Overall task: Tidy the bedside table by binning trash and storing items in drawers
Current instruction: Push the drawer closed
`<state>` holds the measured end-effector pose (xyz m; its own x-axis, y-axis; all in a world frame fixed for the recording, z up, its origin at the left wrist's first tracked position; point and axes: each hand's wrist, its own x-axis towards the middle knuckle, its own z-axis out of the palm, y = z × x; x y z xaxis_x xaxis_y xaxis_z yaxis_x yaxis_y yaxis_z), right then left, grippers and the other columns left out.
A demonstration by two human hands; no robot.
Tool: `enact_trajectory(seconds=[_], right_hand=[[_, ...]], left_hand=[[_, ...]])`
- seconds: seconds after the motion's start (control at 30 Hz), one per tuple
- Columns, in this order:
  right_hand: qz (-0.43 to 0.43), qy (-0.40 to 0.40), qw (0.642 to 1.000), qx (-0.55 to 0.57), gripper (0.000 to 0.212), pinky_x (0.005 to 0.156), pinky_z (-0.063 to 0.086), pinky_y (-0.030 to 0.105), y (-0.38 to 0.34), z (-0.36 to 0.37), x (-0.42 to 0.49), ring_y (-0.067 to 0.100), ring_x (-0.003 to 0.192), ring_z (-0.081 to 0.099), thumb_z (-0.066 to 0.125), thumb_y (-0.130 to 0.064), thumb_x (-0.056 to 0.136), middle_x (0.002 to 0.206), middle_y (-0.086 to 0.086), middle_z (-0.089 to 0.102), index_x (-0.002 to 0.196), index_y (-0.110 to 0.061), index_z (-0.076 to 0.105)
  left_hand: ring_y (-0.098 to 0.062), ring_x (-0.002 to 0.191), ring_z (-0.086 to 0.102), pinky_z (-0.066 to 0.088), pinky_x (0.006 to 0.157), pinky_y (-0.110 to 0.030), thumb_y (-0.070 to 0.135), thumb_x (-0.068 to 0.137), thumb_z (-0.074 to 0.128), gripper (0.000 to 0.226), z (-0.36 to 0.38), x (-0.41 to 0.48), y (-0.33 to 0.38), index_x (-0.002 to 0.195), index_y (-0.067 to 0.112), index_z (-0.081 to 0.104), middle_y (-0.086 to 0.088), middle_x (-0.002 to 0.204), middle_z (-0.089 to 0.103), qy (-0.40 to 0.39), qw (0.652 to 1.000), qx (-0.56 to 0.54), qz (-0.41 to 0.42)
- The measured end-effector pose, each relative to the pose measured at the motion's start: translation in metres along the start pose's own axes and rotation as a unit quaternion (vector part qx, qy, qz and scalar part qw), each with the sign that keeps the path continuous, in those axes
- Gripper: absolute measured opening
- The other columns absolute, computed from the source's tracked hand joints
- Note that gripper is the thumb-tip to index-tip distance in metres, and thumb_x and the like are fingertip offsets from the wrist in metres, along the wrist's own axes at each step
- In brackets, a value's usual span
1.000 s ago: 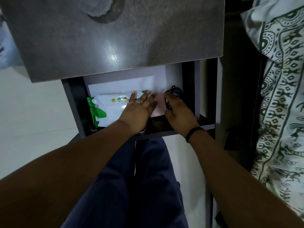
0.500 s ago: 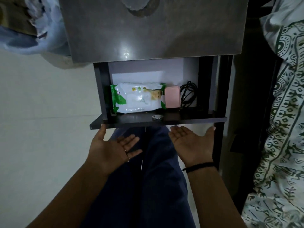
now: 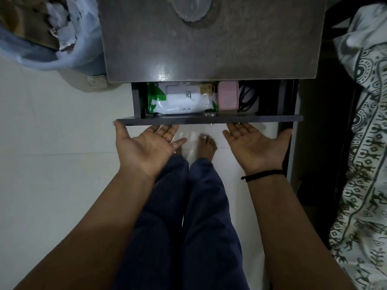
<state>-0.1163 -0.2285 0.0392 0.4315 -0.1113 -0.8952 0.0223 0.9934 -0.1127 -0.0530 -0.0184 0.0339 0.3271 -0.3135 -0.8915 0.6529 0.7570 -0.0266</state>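
Dark laminate drawer front (image 3: 209,119) half shut over white-and-green wipes pack (image 3: 180,100), pink plastic box (image 3: 227,95) and black cable (image 3: 247,99); best pushed evenly near both ends with flat, empty left hand (image 3: 146,147) and right hand (image 3: 257,147), palms up, grasping nothing.

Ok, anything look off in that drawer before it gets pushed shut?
Nothing stands out. The wipes pack, pink case and black cable lie side by side inside the drawer, nothing sticking out.
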Motion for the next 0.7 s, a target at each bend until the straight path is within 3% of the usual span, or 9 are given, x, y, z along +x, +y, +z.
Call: enact_trajectory(seconds=[0.33,0.5,0.7], right_hand=[[-0.013,-0.063,0.998,0.008,0.113,0.115,0.010,0.054,-0.013,0.023,0.032,0.035,0.141,0.023,0.028,-0.085,0.075,0.152,0.023,0.022,0.146,0.003,0.016],[-0.026,-0.109,0.994,0.006,0.111,0.116,0.012,0.055,-0.018,0.049,0.057,0.036,0.138,0.028,0.027,-0.085,0.075,0.150,0.022,0.027,0.146,0.000,0.019],[-0.025,-0.093,0.993,-0.074,0.099,0.113,0.019,0.051,-0.020,0.025,0.074,0.028,0.135,0.037,0.015,-0.081,0.081,0.146,0.015,0.039,0.143,-0.006,0.032]], left_hand=[[-0.037,0.140,0.025,0.011,0.108,-0.070,0.078,0.081,0.025,0.099,0.015,0.029,0.004,0.149,0.006,0.012,-0.021,0.154,0.019,-0.078,0.995,-0.040,0.052],[-0.034,0.143,0.019,0.006,0.109,-0.069,0.076,0.083,0.024,0.095,0.039,0.054,0.017,0.150,0.010,0.014,-0.018,0.154,0.021,-0.134,0.987,-0.034,0.077],[-0.028,0.135,0.040,0.021,0.106,-0.065,0.072,0.087,0.022,0.082,0.020,0.068,0.010,0.143,0.013,0.034,-0.010,0.145,0.043,-0.077,0.993,0.004,0.091]])
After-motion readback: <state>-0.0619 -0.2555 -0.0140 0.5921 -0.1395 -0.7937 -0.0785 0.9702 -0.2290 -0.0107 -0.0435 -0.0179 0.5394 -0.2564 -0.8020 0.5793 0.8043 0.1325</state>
